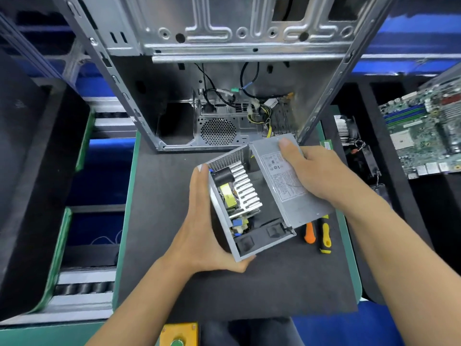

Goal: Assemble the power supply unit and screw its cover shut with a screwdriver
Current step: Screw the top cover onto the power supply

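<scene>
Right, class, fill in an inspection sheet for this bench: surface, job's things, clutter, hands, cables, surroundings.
Surface: dark mat with green edging.
Job's things: power supply unit open, internals showing; cover tilted over it, not closed; orange screwdriver and yellow screwdriver lie on the mat.
Clutter: nothing seen.
Hands: left hand holds the unit's side; right hand grips the cover.
Cables: bundle inside the computer case.
Surroundings: motherboard at right; yellow button box at near edge.
</scene>
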The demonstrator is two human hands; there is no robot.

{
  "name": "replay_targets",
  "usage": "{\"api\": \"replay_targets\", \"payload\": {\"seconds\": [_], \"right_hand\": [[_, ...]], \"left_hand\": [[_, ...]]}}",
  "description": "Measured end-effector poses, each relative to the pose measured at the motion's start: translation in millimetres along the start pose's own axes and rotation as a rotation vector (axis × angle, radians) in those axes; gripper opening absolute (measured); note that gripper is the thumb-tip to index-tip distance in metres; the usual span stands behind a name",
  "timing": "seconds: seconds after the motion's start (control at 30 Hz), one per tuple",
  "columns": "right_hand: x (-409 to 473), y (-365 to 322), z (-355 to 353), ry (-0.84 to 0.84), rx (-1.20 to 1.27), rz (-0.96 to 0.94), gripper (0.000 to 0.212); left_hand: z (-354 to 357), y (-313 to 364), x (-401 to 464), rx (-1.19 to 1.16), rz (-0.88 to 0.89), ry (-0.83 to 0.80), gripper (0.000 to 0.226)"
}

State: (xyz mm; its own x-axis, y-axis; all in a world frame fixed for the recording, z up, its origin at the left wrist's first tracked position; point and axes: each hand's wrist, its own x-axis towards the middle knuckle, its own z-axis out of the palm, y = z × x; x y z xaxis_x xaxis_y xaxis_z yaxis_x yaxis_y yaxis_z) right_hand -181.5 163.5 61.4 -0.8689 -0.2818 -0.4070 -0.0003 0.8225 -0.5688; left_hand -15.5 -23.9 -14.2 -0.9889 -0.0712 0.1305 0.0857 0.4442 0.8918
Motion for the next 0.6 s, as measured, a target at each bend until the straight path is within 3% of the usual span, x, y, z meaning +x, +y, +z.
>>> {"api": "replay_targets", "payload": {"seconds": [0.23,0.37,0.6], "right_hand": [[-4.4,4.6,-10.2,0.057,-0.092,-0.099,0.068],[-0.1,7.7,-12.9,-0.001,-0.118,-0.086,0.069],[-1.9,13.6,-4.6,-0.133,0.284,-0.097,0.067]], "left_hand": [[1.5,5.8,2.7,0.025,-0.009,-0.012,0.152],[3.9,5.0,6.0,0.028,-0.034,-0.012,0.151],[1.6,2.2,9.8,0.029,-0.011,-0.003,0.151]]}}
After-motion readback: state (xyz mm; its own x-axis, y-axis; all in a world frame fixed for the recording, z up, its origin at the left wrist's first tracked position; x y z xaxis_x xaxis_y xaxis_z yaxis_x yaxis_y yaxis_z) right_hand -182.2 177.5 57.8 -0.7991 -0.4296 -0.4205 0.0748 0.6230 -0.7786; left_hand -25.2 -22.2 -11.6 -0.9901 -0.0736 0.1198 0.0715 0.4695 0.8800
